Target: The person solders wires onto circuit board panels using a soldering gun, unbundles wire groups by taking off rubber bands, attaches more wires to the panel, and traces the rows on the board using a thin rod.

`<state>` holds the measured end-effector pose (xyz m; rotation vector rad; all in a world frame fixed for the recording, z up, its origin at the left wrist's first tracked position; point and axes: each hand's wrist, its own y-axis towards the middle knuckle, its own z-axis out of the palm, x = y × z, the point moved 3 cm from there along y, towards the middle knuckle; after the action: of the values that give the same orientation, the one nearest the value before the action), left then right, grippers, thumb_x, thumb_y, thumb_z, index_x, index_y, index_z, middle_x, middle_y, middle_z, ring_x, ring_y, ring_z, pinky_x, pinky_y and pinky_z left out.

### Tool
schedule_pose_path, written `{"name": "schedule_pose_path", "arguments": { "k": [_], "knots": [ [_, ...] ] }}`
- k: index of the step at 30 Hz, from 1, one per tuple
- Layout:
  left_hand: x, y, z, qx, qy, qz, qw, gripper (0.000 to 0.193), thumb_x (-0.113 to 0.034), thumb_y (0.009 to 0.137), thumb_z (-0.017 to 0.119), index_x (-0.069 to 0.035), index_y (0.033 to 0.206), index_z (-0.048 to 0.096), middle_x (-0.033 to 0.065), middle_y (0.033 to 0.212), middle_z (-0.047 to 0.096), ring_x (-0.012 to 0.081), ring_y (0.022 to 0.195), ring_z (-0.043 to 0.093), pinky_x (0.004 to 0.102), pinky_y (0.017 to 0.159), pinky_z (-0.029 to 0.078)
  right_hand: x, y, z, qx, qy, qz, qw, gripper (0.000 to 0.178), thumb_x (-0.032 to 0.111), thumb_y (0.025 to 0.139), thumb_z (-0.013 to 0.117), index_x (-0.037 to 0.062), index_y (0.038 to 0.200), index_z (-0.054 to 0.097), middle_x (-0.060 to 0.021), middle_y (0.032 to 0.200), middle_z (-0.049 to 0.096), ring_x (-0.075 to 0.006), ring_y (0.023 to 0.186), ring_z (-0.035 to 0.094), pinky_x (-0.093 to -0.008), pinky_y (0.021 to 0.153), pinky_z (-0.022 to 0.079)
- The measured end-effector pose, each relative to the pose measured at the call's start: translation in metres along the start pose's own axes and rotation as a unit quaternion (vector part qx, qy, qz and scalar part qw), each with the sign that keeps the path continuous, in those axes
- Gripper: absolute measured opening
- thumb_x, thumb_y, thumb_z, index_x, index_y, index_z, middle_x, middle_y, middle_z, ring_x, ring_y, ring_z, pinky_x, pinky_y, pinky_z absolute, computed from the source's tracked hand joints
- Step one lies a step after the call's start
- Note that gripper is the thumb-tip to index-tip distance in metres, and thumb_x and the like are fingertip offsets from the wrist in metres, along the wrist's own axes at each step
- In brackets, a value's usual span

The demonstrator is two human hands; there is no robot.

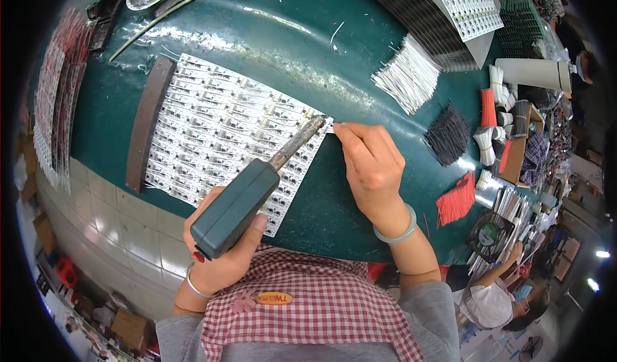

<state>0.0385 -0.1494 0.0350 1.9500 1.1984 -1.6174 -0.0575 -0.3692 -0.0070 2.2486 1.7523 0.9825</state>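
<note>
My left hand (pixel 226 267) is wrapped round the dark green body of a soldering gun (pixel 239 202). The gun's stained metal tip points up and right, meeting the far right corner of a white panel of small circuit boards (pixel 222 98). Rows of short white wires lie across this panel. At that same corner my right hand (pixel 374 169) pinches a short white wire (pixel 330 126) between thumb and forefinger, its end close to the soldering tip. Most of the wire is hidden by the fingers. A brown bar (pixel 149 127) lies along the panel's left edge.
White wires (pixel 408 72), black wires (pixel 447 134) and red wires (pixel 456 199) lie in piles to the right. Stacked panels (pixel 466 8) stand at the far right, wired strips (pixel 58 105) at the left. A small fan (pixel 490 235) and a co-worker (pixel 491 304) are at the lower right.
</note>
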Motion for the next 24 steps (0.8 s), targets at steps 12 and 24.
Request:
{"name": "schedule_pose_path", "arguments": {
  "k": [12, 24],
  "knots": [
    [-0.0068, 0.0045, 0.0064, 0.033, 0.081, 0.054, 0.995, 0.022, 0.001, 0.078, 0.075, 0.006, 0.098, 0.068, 0.0127, 0.087, 0.064, 0.0204, 0.071, 0.061, 0.0306, 0.062, 0.049, 0.0014, 0.0024, -0.0022, 0.025, -0.003, 0.025, 0.999, 0.03, -0.01, 0.069, 0.073, 0.0002, 0.097, 0.07, -0.009, 0.089, 0.067, -0.0229, 0.073, 0.063, -0.0318, 0.062, 0.052],
    [-0.005, 0.0053, 0.0086, 0.047, 0.117, 0.071, 0.989, 0.018, 0.002, 0.077, 0.076, 0.005, 0.092, 0.067, 0.0123, 0.083, 0.063, 0.0217, 0.07, 0.061, 0.0313, 0.064, 0.048, 0.003, 0.004, -0.0019, 0.029, -0.013, 0.025, 0.999, 0.028, -0.009, 0.07, 0.074, -0.0003, 0.096, 0.071, -0.0089, 0.089, 0.067, -0.0224, 0.072, 0.062, -0.0313, 0.062, 0.051]
  ]
}}
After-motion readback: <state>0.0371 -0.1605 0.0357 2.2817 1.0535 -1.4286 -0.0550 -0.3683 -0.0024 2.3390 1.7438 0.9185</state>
